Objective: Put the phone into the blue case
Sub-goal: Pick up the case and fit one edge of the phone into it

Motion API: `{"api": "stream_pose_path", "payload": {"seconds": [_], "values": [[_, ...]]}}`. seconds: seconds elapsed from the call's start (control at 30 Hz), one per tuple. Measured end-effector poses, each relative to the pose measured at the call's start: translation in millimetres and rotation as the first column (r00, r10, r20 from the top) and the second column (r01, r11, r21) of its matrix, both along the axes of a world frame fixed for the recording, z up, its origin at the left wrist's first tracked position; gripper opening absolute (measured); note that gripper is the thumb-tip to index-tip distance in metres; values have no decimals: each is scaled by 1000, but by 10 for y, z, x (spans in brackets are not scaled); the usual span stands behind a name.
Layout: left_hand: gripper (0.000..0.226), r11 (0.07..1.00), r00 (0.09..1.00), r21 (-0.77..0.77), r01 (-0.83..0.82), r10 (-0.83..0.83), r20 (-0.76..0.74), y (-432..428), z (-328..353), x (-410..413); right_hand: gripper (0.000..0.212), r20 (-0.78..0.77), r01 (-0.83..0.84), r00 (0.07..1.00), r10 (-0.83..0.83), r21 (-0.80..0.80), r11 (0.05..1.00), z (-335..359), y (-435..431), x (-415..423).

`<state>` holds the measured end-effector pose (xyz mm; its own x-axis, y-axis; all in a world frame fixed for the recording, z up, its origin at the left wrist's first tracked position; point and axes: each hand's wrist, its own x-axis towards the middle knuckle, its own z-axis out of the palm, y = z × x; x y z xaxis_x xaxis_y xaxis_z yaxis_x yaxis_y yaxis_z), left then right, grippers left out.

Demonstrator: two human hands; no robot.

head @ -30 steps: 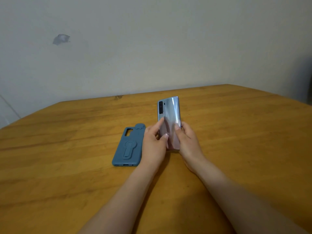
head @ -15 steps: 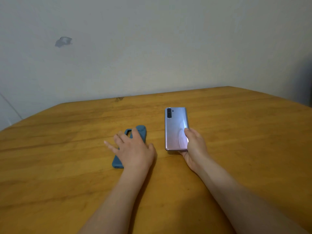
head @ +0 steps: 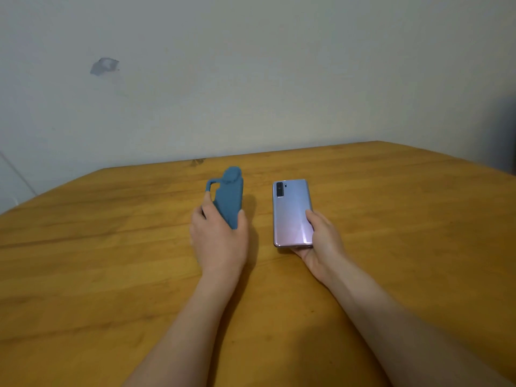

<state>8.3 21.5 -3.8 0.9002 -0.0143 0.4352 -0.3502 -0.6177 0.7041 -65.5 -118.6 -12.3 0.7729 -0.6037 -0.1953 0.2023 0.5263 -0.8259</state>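
Note:
My left hand point(head: 219, 241) grips the lower part of the blue case point(head: 229, 195) and holds it raised off the table, tilted on edge with its top pointing away. My right hand point(head: 321, 238) holds the phone point(head: 291, 212) from below at its near right corner. The phone shows its shiny silver-pink back, camera block at the far left corner. Case and phone sit side by side, a hand's width apart, not touching.
A wooden table point(head: 111, 275) spans the view, its far edge meeting a pale wall point(head: 251, 79). A dark shape point(head: 506, 135) stands at the far right beyond the table.
My left hand left the phone, went to the case lying flat on the table, closed on it and lifted it on edge. My right hand kept the phone and lowered it flatter.

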Motion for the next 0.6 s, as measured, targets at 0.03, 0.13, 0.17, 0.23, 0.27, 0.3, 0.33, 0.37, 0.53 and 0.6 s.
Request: {"api": "stream_pose_path", "payload": {"seconds": [0.03,0.13,0.17,0.23,0.27,0.3,0.33,0.37,0.53,0.6], "values": [[75,991,999,-126,49,-48,14,-11,13,-13,19,5,1,1000,-1,9,1000,-1,-3,0],[78,915,990,-383,126,-139,-8,-51,23,-55,21,50,-31,998,28,65,997,-1,-7,-10],[79,887,985,-442,136,-168,-34,-65,22,-62,24,79,-58,996,51,90,994,-2,-3,-16],[81,820,966,-551,156,-243,-89,-84,20,-61,31,133,-109,987,92,130,985,0,9,-28],[80,786,952,-596,164,-284,-113,-91,26,-57,33,154,-132,982,109,148,980,3,11,-33],[78,751,935,-639,167,-326,-138,-98,35,-53,35,175,-154,977,125,165,974,4,13,-37],[76,709,914,-687,162,-371,-166,-106,41,-45,36,194,-176,971,140,181,968,5,13,-39],[75,654,886,-741,149,-422,-194,-112,51,-44,38,208,-195,966,155,190,962,1,14,-42],[55,370,673,-925,83,-706,-222,-122,110,-41,43,242,-264,945,220,169,950,7,13,-33],[48,359,605,-931,58,-755,-253,-122,104,-33,43,250,-287,937,243,156,945,11,13,-31]]}}
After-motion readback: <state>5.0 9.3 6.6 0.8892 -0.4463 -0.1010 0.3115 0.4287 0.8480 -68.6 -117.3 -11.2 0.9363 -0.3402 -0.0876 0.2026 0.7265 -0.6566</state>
